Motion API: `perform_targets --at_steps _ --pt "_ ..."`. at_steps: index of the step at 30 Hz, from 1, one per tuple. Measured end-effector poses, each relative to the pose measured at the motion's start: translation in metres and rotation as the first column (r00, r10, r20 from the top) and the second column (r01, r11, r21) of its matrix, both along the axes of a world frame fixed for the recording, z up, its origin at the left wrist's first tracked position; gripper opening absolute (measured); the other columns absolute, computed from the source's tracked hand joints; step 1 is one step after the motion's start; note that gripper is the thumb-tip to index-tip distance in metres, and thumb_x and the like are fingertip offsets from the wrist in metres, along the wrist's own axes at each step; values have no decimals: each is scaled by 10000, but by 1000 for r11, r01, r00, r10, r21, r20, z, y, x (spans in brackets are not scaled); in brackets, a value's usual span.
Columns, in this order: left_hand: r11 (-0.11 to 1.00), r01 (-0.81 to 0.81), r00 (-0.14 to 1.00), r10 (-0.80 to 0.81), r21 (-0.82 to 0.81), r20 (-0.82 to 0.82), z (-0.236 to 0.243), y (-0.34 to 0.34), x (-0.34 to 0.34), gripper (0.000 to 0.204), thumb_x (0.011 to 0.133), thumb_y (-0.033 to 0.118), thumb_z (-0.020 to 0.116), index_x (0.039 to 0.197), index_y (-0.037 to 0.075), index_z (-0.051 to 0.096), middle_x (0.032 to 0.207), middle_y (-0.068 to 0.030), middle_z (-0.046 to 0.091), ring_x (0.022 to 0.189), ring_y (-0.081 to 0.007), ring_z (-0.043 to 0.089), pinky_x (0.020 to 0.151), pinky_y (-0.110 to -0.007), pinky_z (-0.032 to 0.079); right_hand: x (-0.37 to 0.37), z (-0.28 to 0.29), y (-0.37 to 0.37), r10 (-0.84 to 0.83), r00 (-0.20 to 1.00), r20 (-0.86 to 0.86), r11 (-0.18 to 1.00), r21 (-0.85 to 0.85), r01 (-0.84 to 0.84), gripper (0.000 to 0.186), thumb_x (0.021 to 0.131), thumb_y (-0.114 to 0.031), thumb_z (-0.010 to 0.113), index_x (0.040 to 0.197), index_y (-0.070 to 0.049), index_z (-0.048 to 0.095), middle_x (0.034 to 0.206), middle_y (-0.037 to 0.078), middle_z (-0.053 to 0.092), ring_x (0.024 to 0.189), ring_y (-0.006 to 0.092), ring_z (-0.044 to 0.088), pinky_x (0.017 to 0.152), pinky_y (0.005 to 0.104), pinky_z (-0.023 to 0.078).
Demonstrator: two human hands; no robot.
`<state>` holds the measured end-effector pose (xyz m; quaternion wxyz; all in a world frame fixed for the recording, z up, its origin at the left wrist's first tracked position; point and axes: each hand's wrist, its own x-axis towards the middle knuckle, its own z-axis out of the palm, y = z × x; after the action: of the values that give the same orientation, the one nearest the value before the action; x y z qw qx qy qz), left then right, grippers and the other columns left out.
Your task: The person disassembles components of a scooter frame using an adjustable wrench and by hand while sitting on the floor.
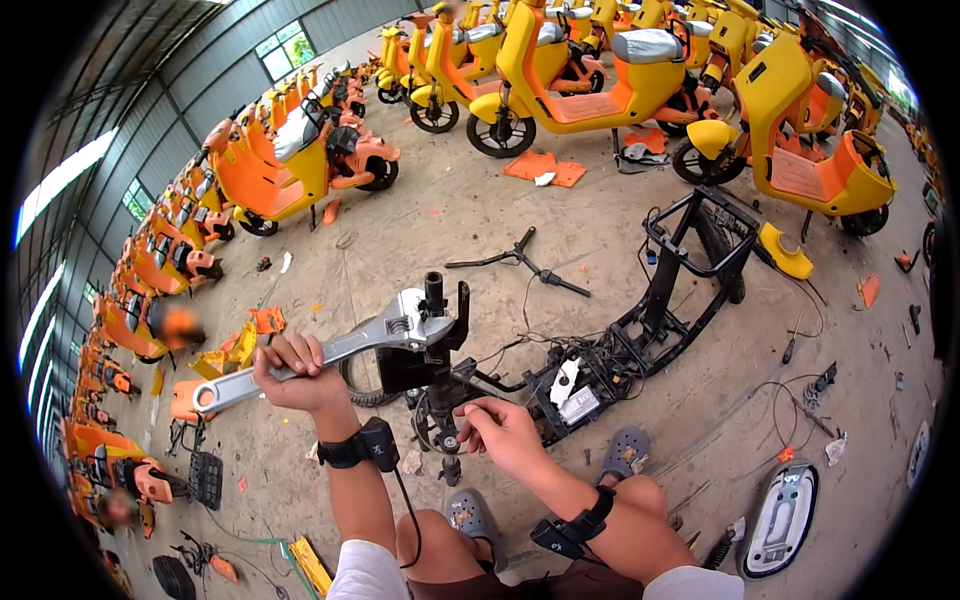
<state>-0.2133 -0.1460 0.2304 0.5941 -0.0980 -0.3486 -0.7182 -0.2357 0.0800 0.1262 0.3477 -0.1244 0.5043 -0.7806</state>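
My left hand [297, 378] is wrapped around the handle of a large silver adjustable wrench [350, 345]. The wrench lies across the upper part of an upright black steering column [437, 385], with its jaws at the column just below the top end. My right hand [505, 435] is beside the lower part of the column, fingers curled and fingertips close to it. Whatever those fingers may pinch is hidden. The column belongs to a stripped black scooter frame [655, 310], which has loose wiring and a white-labelled box [578, 403] in its middle.
A black handlebar [530, 268] lies on the concrete floor beyond the column. Yellow and orange scooters [590, 100] stand in rows behind and along the left. A scooter seat base [783, 520], a yellow fender [785, 252], cables and orange panel pieces [543, 170] lie around the frame.
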Motion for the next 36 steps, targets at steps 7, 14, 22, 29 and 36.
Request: perform_targets --at_steps 7,14,22,29,36 --pt "954 -247 952 271 -169 141 -53 74 32 63 909 152 414 879 109 379 597 -61 396 648 -189 479 906 -479 420 0 5 11 -54 998 -29 999 -8 54 238 953 -170 507 988 27 636 721 64 646 574 92 562 533 227 441" --pt "602 -203 844 508 -772 174 -70 133 54 195 836 77 589 861 75 395 727 -86 543 784 -231 585 970 -541 399 -2 -3 7 -113 992 -55 993 15 114 236 951 -174 511 988 19 642 702 56 634 563 105 565 527 233 444" --pt "105 -23 938 346 -994 15 -27 149 28 220 649 14 775 731 38 573 712 -69 620 680 -228 638 680 -355 551 -41 -15 19 -332 795 507 922 -5 388 296 928 -257 494 1096 -31 586 704 43 579 519 124 501 484 266 396" --pt "-225 -125 982 110 -966 -153 -52 162 14 157 636 112 639 721 12 553 628 -27 446 541 -185 488 479 -294 395 -56 -22 23 -340 818 463 905 -76 419 286 943 -260 486 1134 -57 549 705 17 518 533 114 466 476 267 394" --pt "63 -172 981 102 -983 -165 21 124 65 245 857 135 615 650 18 557 630 -80 588 566 -203 623 601 -329 568 -48 -15 5 -436 866 246 889 -30 456 252 944 -220 476 1013 -20 612 650 29 565 476 111 475 433 264 347"
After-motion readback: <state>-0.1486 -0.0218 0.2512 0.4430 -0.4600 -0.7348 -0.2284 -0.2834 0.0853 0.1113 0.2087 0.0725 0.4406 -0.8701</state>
